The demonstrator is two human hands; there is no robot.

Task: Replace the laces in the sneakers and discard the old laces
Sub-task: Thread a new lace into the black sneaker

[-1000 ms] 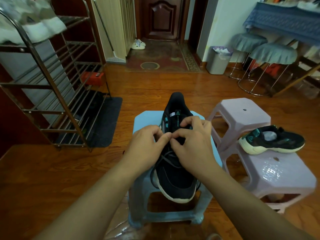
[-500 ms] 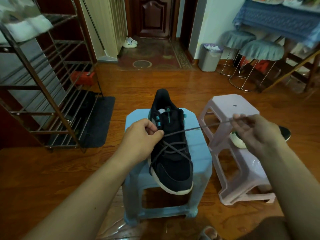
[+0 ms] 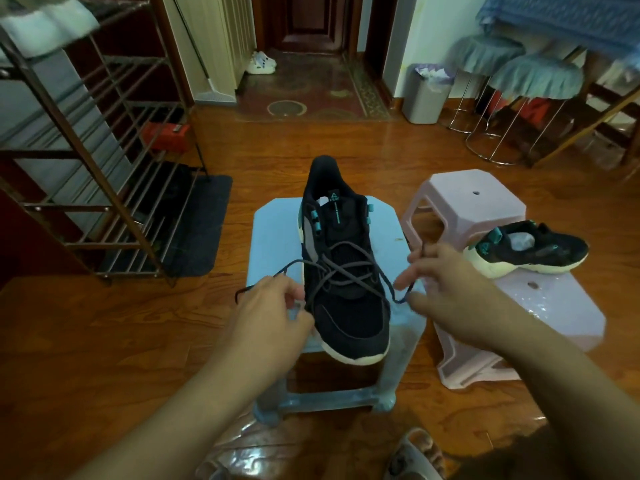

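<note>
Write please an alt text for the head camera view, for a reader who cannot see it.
A person's left hand and right hand each pinch one end of the dark lace of a black sneaker standing on a light blue stool. A second sneaker lies on a pink stool to the right, on a wooden floor.

The black sneaker with matt mesh-cloth upper sits on a smooth, pale blue plastic stool. The reddish-brown wooden floor shines glossy, the brown metal shoe rack looks dull, and the pink plastic stool is smooth.
</note>
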